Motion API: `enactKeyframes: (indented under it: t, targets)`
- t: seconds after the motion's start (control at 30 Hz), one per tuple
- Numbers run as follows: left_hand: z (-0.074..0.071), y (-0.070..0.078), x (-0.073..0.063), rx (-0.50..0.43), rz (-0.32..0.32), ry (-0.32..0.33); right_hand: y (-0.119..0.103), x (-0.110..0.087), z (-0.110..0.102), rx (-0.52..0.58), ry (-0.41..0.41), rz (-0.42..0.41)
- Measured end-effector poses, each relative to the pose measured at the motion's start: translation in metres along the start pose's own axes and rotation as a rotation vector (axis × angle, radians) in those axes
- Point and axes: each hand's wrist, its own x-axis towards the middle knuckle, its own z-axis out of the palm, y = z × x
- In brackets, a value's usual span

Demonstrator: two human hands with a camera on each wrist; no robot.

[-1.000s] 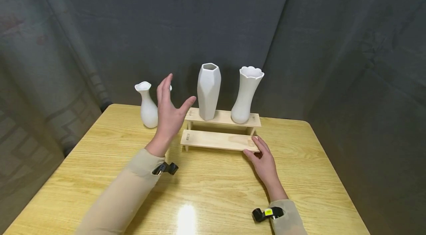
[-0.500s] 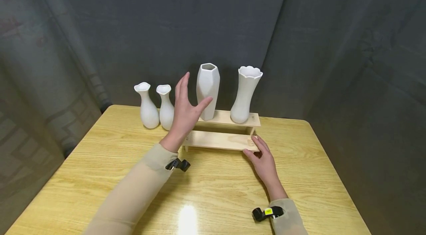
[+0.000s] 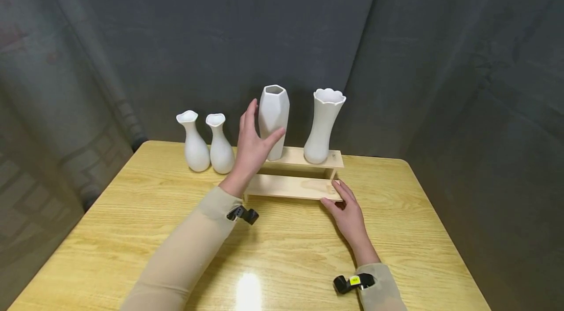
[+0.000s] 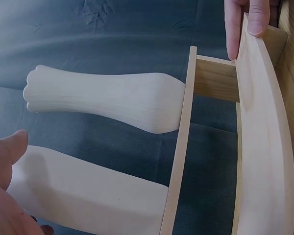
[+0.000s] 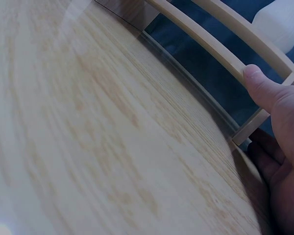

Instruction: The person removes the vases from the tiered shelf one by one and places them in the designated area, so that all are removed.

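Head view: faceted vase [image 3: 274, 112] upright on upper step [image 3: 296, 155], long axis vertical, just beyond left hand [image 3: 252, 148], nearer one; fingers spread, thumb across vase front, contact unclear. Meanwhile right hand [image 3: 350, 215] grips lower step [image 3: 288, 186] at right end.

Smooth matt vases [image 3: 323, 130], wooden stand [image 3: 291, 186], glossy wood-grain table [image 3: 299, 247], cloth backdrop [image 3: 238, 32].

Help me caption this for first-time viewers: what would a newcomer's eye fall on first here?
Likely the white faceted vase and scalloped vase on the upper shelf, bright against the dark curtain. Next, the left hand, spread close to the faceted vase, and the right hand, gripping the right end of the lower shelf.
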Motion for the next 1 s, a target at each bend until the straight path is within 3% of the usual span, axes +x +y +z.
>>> enactKeyframes:
  t: [1.0]
  targets:
    - [0.01, -0.012, 0.009, 0.018, -0.032, 0.014, 0.001, 0.002, 0.003, 0.008, 0.002, -0.007]
